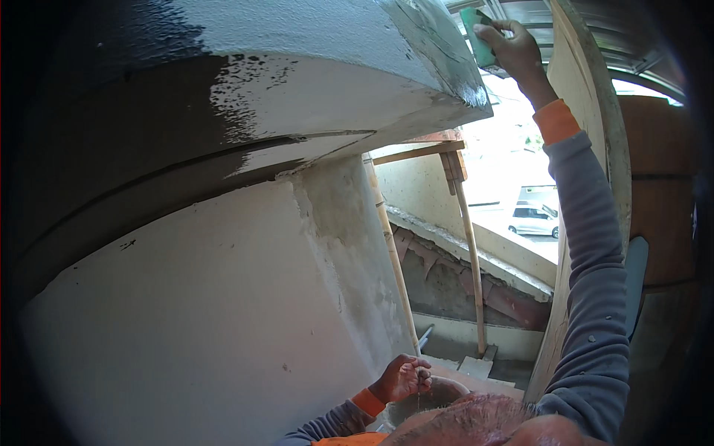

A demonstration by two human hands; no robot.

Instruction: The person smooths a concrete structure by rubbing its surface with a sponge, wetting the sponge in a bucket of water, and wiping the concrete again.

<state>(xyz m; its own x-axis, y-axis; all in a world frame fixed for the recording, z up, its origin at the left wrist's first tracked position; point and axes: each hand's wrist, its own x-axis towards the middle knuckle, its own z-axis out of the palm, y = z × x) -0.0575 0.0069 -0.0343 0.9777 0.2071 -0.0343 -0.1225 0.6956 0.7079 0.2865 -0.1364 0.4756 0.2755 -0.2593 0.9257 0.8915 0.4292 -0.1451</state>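
Observation:
High at the upper right, my right hand (513, 50) grips a flat green spreader (477, 37) with its fingers closed round it. The green blade stands beside the end of a pale concrete beam (312, 37), whose end face carries a smeared grey-green coat (431, 44). Low in the middle, my left hand (405, 377) is raised with curled fingers over the rim of a bucket (450, 386). Whatever lies in those fingers is too small to make out. A thin strand or drip shows below them.
A white wall (201, 297) fills the left, under the beam's partly dark underside. Bamboo poles (470, 260) stand beyond it, near a low sloping wall (513, 271). An upright wooden board (587, 89) rises beside my right arm. Outside, a white van (534, 220) is parked.

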